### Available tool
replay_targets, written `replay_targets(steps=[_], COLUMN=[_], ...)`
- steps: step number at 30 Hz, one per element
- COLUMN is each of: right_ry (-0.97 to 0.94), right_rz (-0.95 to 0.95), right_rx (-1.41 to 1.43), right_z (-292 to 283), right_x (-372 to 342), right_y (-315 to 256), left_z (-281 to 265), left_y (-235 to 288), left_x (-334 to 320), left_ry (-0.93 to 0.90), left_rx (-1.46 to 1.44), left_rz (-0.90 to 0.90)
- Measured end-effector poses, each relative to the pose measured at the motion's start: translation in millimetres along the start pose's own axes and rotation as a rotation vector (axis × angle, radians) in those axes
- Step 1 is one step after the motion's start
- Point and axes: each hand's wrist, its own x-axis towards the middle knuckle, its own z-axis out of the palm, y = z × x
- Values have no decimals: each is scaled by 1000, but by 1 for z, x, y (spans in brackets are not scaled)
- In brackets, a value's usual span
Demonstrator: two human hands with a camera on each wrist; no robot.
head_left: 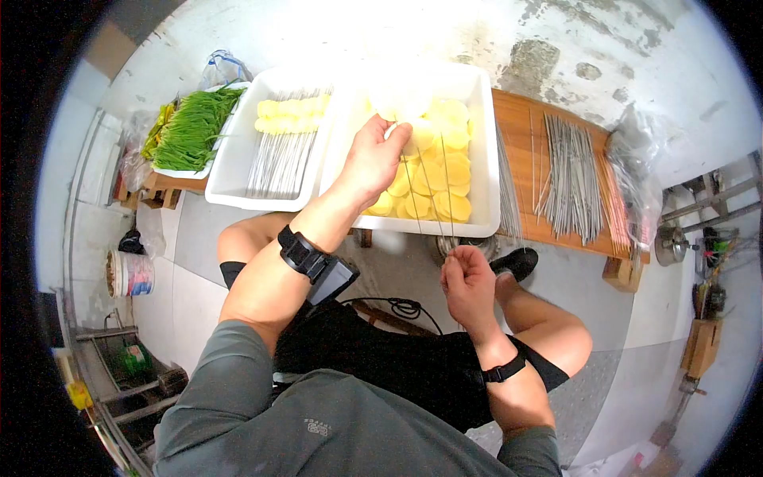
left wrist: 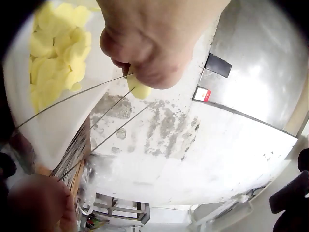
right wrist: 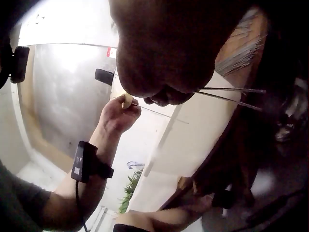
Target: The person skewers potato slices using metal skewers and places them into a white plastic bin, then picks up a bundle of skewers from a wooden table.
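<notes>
Left hand: a yellow slice [left wrist: 140, 90] is being pinched between thumb and fingers of the left hand [head_left: 377, 155], above the right tub [head_left: 486, 151].
Right hand: thin skewers [left wrist: 112, 108] are being gripped in the curled fingers of the right hand [head_left: 470, 286], low in front of that tub; how many are being held cannot be told.
Slice: its outline is being washed out by glare in the head view, yet it is being shown plainly in the left wrist view; whether it is being pierced cannot be told.
Skewer ends: two metal tips are being revealed beyond the right hand only by the right wrist view.
Wall side: a dark flat block [left wrist: 218, 65] and a small red-and-white box [left wrist: 202, 94] are being shown by both wrist views — in the head view that area is being lost in brightness.
Right tub: loose slices [head_left: 429, 176] are being held in an overlapping heap.
Left tub [head_left: 254, 203]: loaded skewers [head_left: 278, 168] are being kept side by side, slices being carried at their far ends.
Tray [head_left: 179, 172]: long greens [head_left: 197, 127] are being held in a thick pile.
Board [head_left: 518, 119]: a bundle of bare skewers [head_left: 571, 179] is being supported — near a clear plastic bag [head_left: 640, 159].
</notes>
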Motion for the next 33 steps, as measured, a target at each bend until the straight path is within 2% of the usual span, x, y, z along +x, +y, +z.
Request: replay_targets(steps=[4,6,7,9,16,18,21,33], right_ry=[23,35,36,31,65,54,60,35], right_rz=[8,-2,-1,-30,-74,-80,-87,-39], right_rx=[37,-14,-16,14,-14,16,37,32], right_z=[3,2,2,1,6,7,9,10], right_x=[0,0,0,0,-2,-2,-2,-4], right_y=[2,8,9,10,10,10,9,4], left_z=[4,5,6,9,6,8,12,15], left_y=[-2,1,1,1,-1,1,5,-5], left_x=[1,1,1,3,5,6,4,7], left_ry=[11,28,28,6,-21,11,30,69], left_rx=[-18,-97,-98,-280,-306,-439,-483,-412], left_rz=[-7,-87,-88,-98,-110,-108,-84,-33])
